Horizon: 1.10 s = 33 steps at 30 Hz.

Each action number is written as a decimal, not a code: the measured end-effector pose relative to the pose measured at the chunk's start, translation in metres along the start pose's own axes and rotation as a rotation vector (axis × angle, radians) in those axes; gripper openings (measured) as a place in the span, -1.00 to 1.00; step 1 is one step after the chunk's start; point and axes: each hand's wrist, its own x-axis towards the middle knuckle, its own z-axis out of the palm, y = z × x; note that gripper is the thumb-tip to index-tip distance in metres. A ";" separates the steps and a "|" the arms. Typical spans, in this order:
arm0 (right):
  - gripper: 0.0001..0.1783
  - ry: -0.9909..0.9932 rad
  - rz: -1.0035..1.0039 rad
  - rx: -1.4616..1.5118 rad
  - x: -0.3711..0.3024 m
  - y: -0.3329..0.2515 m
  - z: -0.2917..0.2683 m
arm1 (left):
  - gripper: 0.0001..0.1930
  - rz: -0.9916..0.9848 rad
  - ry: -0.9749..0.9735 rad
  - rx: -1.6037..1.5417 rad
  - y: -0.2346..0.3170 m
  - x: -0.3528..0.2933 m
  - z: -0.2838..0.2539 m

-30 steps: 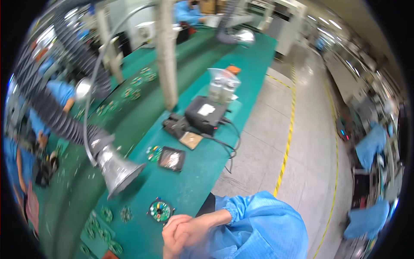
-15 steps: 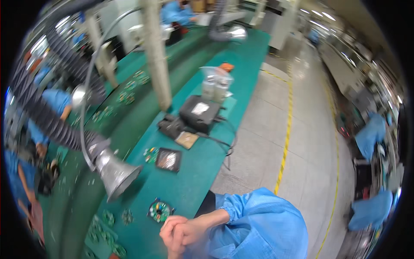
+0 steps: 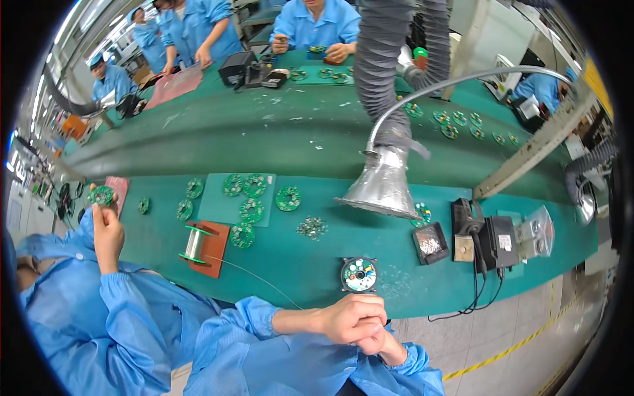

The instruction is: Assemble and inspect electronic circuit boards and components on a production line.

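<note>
In front of my body, both hands are folded together at the bench's near edge. My left hand [image 3: 349, 318] lies over my right hand [image 3: 374, 340], fingers curled in; the space between the palms is hidden. Just beyond them sits a round circuit board [image 3: 360, 274] with white, green and yellow parts, held in a black round fixture [image 3: 345, 284]; neither hand touches it. A spool of thin wire [image 3: 194, 243] stands on a brown-orange base [image 3: 217, 249] to the left. Its loose wire [image 3: 261, 278] trails toward my left forearm and passes out of sight there.
Green round boards [image 3: 242, 235] lie left, some on a green mat [image 3: 264, 215], near a pile of small parts [image 3: 312, 228]. A metal fume hood [image 3: 382, 181] hangs ahead. Right: a parts tray [image 3: 430, 243], a black soldering unit [image 3: 498, 241]. A co-worker's hand [image 3: 107, 232] holds a board.
My view has swung left, from the aisle to the bench straight ahead. Both hands stay folded together, and the board in its fixture has not visibly moved on the bench.
</note>
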 end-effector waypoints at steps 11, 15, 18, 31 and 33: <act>-0.81 0.368 0.243 -0.360 0.001 -0.029 -0.044 | -0.90 0.101 0.132 0.410 -0.007 0.018 -0.046; -0.78 0.618 0.205 -0.466 -0.007 -0.035 -0.067 | -0.96 0.044 0.356 0.535 -0.030 0.009 -0.077; -0.81 0.644 0.277 -0.499 -0.014 -0.039 -0.067 | -0.94 0.134 0.491 0.638 -0.048 0.007 -0.087; -0.88 0.840 0.133 -0.912 -0.027 0.028 -0.064 | -0.89 0.178 0.553 0.663 -0.071 -0.008 -0.084; -0.88 0.838 0.099 -0.939 -0.025 0.028 -0.064 | -0.89 0.197 0.569 0.641 -0.076 -0.008 -0.085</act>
